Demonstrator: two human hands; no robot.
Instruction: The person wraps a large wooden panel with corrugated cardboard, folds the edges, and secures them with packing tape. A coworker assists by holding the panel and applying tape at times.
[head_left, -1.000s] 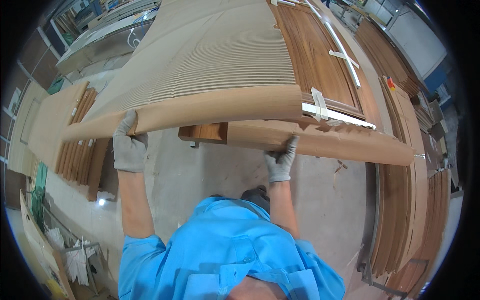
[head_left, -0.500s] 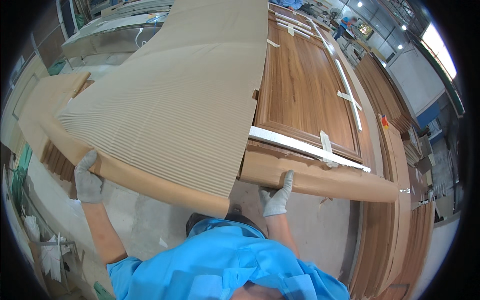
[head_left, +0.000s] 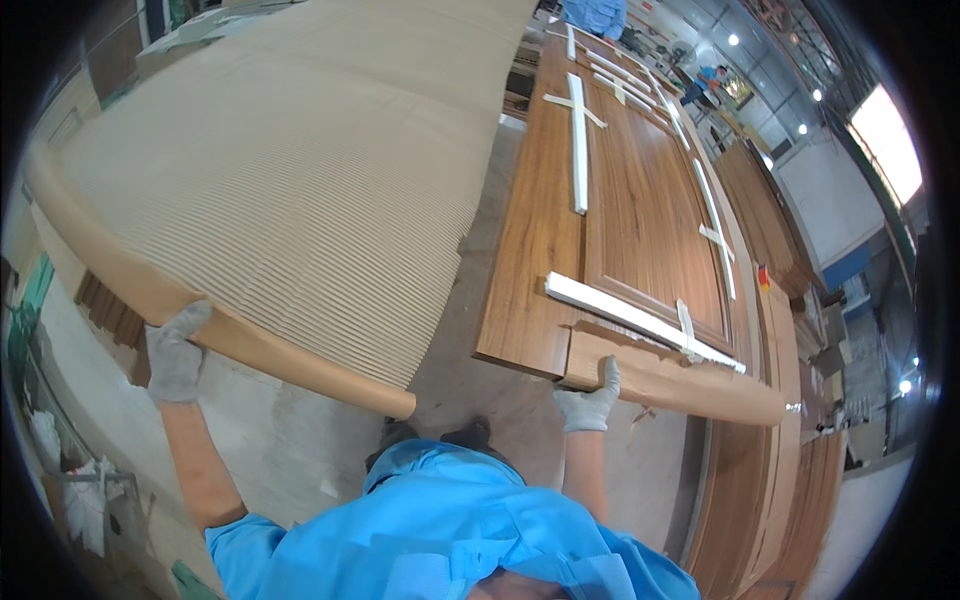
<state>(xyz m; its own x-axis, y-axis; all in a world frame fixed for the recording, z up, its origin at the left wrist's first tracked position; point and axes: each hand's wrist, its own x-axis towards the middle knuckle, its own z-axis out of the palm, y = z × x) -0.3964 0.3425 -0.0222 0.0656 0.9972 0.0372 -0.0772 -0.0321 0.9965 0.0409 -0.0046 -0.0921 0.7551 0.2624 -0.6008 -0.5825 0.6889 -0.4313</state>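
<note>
My left hand point(head_left: 178, 355), in a grey work glove, grips the curled near edge of a large tan corrugated cardboard sheet point(head_left: 290, 210), thumb on top. The ribbed sheet stretches away to the far left. On the right lies a brown wood-grain door panel point(head_left: 655, 190), with white foam strips point(head_left: 580, 145) taped along its frame. A curled cardboard flap point(head_left: 680, 388) covers its near end. My gloved right hand point(head_left: 590, 395) holds this flap by its left end, thumb above and fingers hidden underneath. A gap separates the sheet from the panel.
Stacked brown boards point(head_left: 750, 480) stand along the right side. More boards point(head_left: 108, 315) lie under the sheet at left, near a bin point(head_left: 95, 500) with white scraps. A person in blue point(head_left: 597, 15) stands at the panel's far end; another person point(head_left: 705, 82) is farther back.
The corrugated sheet has shifted left off the panel, baring its left side and opening a gap. My right hand has moved a little to the right along with the flap's end.
</note>
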